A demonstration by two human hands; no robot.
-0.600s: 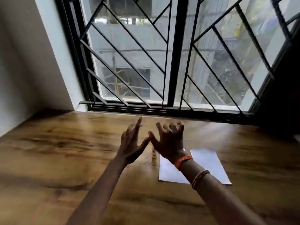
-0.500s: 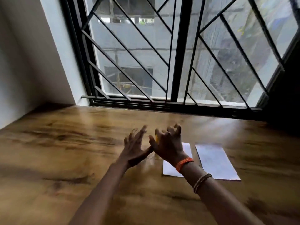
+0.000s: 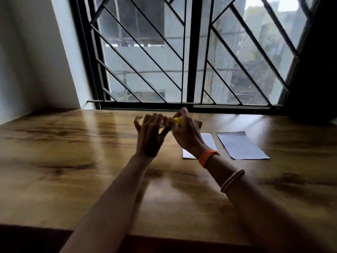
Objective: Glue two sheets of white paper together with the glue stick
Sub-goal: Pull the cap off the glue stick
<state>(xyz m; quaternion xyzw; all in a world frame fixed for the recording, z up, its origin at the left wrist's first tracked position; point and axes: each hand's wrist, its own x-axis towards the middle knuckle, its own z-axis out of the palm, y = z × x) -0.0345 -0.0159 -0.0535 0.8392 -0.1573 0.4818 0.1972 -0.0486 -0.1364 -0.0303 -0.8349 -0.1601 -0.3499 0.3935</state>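
A small yellow glue stick (image 3: 177,120) is held above the wooden table (image 3: 73,161), at mid-frame. My right hand (image 3: 186,135) grips its yellow body. My left hand (image 3: 150,135) pinches the stick's left end with thumb and fingertips; that end is mostly hidden. Two white paper sheets lie flat, side by side and a little apart, to the right of the hands. The left sheet (image 3: 209,141) is partly covered by my right wrist. The right sheet (image 3: 240,145) is fully visible.
A barred window (image 3: 186,57) runs along the far edge of the table. A white wall (image 3: 32,61) stands at the left and a dark surface at the right. The table's near edge (image 3: 164,236) is at the bottom of the view.
Both hands were spread open over the table with the glue stick standing beside the paper. Now the stick is lifted and held between both hands. The view has shifted left and down.
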